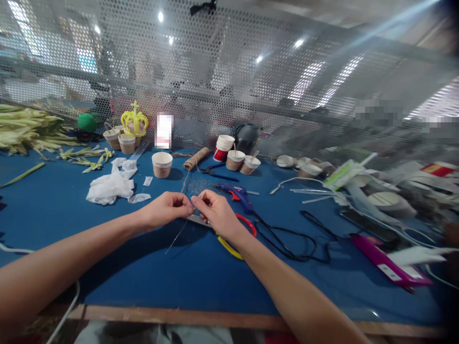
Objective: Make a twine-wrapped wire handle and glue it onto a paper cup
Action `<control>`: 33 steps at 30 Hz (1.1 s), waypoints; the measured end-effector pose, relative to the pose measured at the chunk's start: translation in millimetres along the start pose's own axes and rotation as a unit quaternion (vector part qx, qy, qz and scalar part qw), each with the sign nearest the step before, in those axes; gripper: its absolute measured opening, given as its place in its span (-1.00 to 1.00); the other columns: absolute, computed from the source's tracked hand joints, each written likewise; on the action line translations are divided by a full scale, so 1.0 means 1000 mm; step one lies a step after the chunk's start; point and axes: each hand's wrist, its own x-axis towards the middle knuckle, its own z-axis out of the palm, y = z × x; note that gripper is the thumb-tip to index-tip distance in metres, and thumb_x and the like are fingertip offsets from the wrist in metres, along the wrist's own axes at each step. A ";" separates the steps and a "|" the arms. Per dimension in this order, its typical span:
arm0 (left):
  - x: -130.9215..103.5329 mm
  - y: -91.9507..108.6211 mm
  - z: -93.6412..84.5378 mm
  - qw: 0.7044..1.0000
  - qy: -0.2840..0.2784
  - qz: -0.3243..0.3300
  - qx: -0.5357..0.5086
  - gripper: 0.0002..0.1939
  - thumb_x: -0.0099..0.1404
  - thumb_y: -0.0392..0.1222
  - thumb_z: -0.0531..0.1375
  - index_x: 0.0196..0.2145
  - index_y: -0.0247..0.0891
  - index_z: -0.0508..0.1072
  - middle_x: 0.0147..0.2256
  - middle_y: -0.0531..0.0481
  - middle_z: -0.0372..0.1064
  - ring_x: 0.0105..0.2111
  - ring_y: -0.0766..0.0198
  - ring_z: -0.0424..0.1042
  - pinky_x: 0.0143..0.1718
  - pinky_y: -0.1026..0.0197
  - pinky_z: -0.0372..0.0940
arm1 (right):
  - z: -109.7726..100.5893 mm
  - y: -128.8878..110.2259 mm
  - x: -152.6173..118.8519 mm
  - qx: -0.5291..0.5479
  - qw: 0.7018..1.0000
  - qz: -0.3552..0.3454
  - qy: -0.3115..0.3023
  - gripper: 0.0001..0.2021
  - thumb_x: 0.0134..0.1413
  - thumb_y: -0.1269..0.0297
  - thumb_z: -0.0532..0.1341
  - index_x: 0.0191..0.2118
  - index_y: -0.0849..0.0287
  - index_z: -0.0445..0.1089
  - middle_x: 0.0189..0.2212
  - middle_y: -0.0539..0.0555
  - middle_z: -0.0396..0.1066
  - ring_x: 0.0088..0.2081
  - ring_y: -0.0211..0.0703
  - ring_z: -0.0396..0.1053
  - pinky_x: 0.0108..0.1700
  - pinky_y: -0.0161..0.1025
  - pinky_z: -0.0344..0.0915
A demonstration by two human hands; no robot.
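Note:
My left hand and my right hand meet near the middle of the blue table, their fingertips almost touching. Both are pinched on a thin twisted strand, whose loose end hangs down to the lower left. Behind the hands, twine runs up to a twine roll. Under my right hand lie scissors with a red and yellow handle, their blades partly covered. A blue glue gun lies just behind my right hand.
Paper cups and blue-handled pliers stand or lie farther back. White crumpled plastic is at the left, beyond it a yellow crown and pale stalks. Black cable and a magenta power strip occupy the right.

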 end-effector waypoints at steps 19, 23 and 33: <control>-0.001 0.003 0.006 0.985 -0.031 -0.037 -0.167 -0.74 0.04 -0.10 0.18 -0.54 -0.32 0.19 -0.61 0.15 0.21 -0.74 0.59 -0.08 -0.68 0.35 -0.24 | 0.004 -0.001 -0.002 0.124 0.992 0.021 -0.003 -0.69 -0.09 0.02 0.16 -0.53 0.18 0.16 -0.70 -0.11 0.18 -0.65 -0.39 0.11 -0.57 -0.38 0.07; 0.001 0.002 0.006 0.981 0.015 -0.012 -0.191 -0.73 0.04 -0.09 0.18 -0.51 -0.32 0.18 -0.62 0.15 0.21 -0.74 0.59 -0.05 -0.68 0.37 -0.22 | 0.006 0.000 -0.001 0.156 0.987 0.020 -0.021 -0.72 -0.04 0.05 0.12 -0.46 0.20 0.21 -0.59 -0.03 0.28 -0.56 -0.35 0.20 -0.51 -0.35 0.17; 0.002 -0.004 0.010 0.989 0.075 0.000 -0.126 -0.75 0.04 -0.11 0.17 -0.52 -0.32 0.20 -0.60 0.14 0.24 -0.71 0.55 0.03 -0.66 0.39 -0.09 | 0.006 0.000 -0.002 0.045 0.998 0.000 0.036 -0.83 -0.07 0.20 0.16 -0.47 0.19 0.23 -0.62 -0.04 0.29 -0.59 -0.34 0.18 -0.53 -0.34 0.15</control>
